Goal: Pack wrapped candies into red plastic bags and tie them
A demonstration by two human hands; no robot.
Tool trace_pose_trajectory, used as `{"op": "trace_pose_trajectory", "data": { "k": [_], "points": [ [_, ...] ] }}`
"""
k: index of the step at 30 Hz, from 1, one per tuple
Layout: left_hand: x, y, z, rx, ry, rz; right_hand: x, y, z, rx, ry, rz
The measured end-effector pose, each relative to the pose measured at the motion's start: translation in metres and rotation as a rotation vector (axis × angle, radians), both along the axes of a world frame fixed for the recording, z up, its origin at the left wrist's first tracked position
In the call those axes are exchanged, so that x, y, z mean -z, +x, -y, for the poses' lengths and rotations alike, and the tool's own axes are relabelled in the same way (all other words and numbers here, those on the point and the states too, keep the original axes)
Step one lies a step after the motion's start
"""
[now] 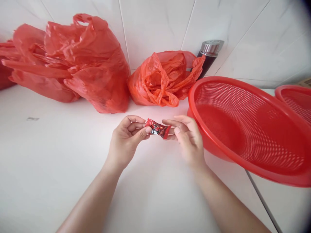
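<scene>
A small red wrapped candy (158,129) is held above the white counter between both hands. My left hand (126,140) pinches its left end with thumb and fingers. My right hand (187,136) pinches its right end, fingers closed on the wrapper. A large red perforated plastic basket (245,129) lies tilted just to the right of my right hand.
Large red plastic bags (73,61) sit at the back left against the tiled wall. A smaller red bag (162,77) is behind the hands. A dark bottle with a metal cap (209,55) stands behind it. A second red basket (296,100) shows at the right edge.
</scene>
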State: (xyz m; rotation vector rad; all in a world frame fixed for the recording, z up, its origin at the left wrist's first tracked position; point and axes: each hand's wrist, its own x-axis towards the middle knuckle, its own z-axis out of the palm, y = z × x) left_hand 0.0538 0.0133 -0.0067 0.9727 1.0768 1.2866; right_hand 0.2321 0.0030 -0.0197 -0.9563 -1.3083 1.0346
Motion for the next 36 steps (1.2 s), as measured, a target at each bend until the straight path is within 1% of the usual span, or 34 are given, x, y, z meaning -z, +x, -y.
{"op": "trace_pose_trajectory", "data": {
  "k": [3,5,9,12,15,18,21,23,27,31,33,36],
  "points": [
    [0.000,0.003,0.001,-0.023,0.049,0.004,-0.002,-0.001,-0.002,-0.105,-0.135,0.003],
    [-0.001,0.005,0.002,-0.006,0.059,0.009,-0.004,-0.002,-0.001,-0.124,-0.153,0.058],
    [0.000,0.007,0.003,0.061,0.022,0.041,-0.005,-0.002,0.004,-0.077,-0.059,0.174],
    [0.003,0.008,0.004,0.159,-0.050,0.080,-0.005,0.000,0.006,-0.040,0.047,0.301],
    [0.004,0.007,0.004,0.256,-0.087,0.088,-0.005,0.001,0.006,-0.037,0.116,0.350],
    [0.002,0.008,0.005,0.261,-0.061,0.099,-0.003,0.000,0.006,-0.091,0.067,0.284],
    [0.000,0.011,0.007,0.286,-0.025,0.145,0.000,-0.002,0.005,-0.137,-0.018,0.111],
    [0.001,0.014,0.008,0.328,-0.043,0.165,0.001,-0.004,0.004,-0.143,-0.065,0.035],
    [0.005,0.015,0.009,0.372,-0.133,0.182,-0.002,-0.006,0.004,-0.138,-0.133,0.033],
    [0.007,0.012,0.007,0.378,-0.228,0.207,-0.005,-0.005,0.005,-0.133,-0.110,0.054],
    [0.006,0.012,0.007,0.388,-0.237,0.230,-0.004,-0.005,0.004,-0.124,-0.125,0.033],
    [0.006,0.013,0.007,0.411,-0.202,0.244,0.000,-0.005,0.002,-0.118,-0.191,-0.052]
  ]
}}
